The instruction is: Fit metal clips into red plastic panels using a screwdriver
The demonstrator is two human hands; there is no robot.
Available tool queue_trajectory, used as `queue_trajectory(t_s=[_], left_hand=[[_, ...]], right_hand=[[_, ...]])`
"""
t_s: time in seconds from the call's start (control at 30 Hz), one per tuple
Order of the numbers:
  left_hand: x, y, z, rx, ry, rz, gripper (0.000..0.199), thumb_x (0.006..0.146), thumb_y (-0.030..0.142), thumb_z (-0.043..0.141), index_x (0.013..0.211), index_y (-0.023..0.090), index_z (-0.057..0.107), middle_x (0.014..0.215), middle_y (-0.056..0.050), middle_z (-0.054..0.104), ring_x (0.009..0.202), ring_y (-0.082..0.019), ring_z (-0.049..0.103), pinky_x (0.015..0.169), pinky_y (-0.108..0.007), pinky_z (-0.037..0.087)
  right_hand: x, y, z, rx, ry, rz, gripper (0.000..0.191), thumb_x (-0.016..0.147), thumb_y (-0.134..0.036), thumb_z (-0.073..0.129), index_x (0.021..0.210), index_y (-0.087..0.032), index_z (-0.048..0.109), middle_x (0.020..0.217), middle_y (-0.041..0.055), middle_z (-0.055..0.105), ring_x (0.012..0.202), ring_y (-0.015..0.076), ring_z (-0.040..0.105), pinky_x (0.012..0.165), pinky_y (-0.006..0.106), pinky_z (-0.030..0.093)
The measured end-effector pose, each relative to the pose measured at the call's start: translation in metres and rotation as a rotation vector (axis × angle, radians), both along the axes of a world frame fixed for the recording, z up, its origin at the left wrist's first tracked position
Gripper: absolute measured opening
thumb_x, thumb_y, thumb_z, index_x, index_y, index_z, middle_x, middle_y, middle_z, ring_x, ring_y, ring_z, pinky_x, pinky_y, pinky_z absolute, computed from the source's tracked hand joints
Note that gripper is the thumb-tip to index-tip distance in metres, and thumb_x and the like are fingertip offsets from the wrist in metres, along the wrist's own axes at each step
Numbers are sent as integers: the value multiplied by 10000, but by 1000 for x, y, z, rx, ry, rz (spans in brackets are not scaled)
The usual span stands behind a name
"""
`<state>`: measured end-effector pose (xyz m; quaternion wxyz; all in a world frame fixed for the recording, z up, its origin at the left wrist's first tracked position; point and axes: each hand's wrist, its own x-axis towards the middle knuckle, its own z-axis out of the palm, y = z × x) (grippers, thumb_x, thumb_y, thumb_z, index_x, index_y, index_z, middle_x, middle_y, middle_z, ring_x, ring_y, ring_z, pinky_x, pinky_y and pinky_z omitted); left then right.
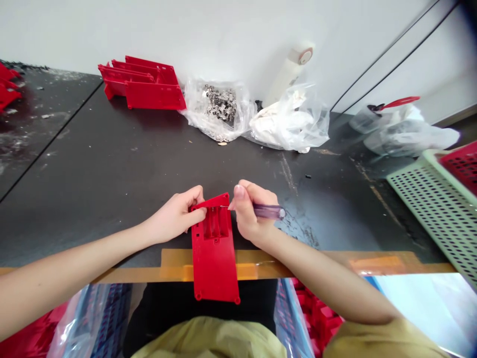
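Observation:
A red plastic housing (215, 268) lies over the taped front edge of the dark table, its lower end sticking out past the edge. My left hand (179, 214) pinches its upper left corner, thumb on top beside a slotted compartment. My right hand (255, 211) is closed around a tool with a translucent purple handle (266, 211). The thin tip of the tool reaches into the top of the compartment, near the upper right corner; what it touches there is too small to tell.
Stacked red housings (152, 89) stand at the back beside a bag of small metal parts (221, 104) and a bag of white material (290, 122). A pale green basket (432, 199) is at the right. Crates of red parts (316, 313) sit below the table edge.

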<state>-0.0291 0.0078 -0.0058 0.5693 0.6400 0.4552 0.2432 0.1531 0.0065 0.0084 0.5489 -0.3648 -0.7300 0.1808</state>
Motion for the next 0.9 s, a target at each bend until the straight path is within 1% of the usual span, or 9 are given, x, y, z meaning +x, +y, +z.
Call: queue_trajectory(t_s=[0.13,0.23,0.43,0.6,0.77,0.9], left_hand=[[0,-2,-1,7,11,25,169,833,260,535,741,217,401,540,94,521,448,-74,465,417,-168,386],[0,-3,-1,6,14,34,165,832,262,538,747,216,404,543,91,529,451,-76,473,425,-173,394],[0,-1,-2,-1,1,20,174,828,263,542,741,216,399,540,92,517,451,-74,470,416,-167,385],[-1,0,-2,-8,-11,2,172,827,246,541,739,219,395,541,105,489,446,-66,445,406,-159,376],[0,-2,0,1,0,5,171,831,253,538,738,218,399,538,102,497,446,-69,444,404,-162,372],[0,-2,0,15,14,27,173,837,260,532,736,216,399,538,97,510,457,-73,458,426,-169,391]], right_hand=[[1,2,-8,-25,75,0,461,989,-303,469,565,-197,324,486,-55,361,412,50,319,415,239,254],[3,2,-10,-41,107,-4,466,990,-321,474,566,-202,318,481,-56,358,410,54,315,412,246,257],[3,1,-7,-40,86,4,477,995,-346,463,563,-198,324,476,-55,364,406,49,312,410,245,251],[3,3,-3,0,2,21,458,998,-301,442,568,-192,329,489,-51,354,427,50,313,424,242,239],[1,5,-1,-37,64,57,463,989,-276,456,557,-191,315,500,-56,309,444,55,296,438,242,237],[2,4,-4,-48,92,73,463,979,-275,490,557,-186,321,503,-61,316,437,48,299,430,234,234]])
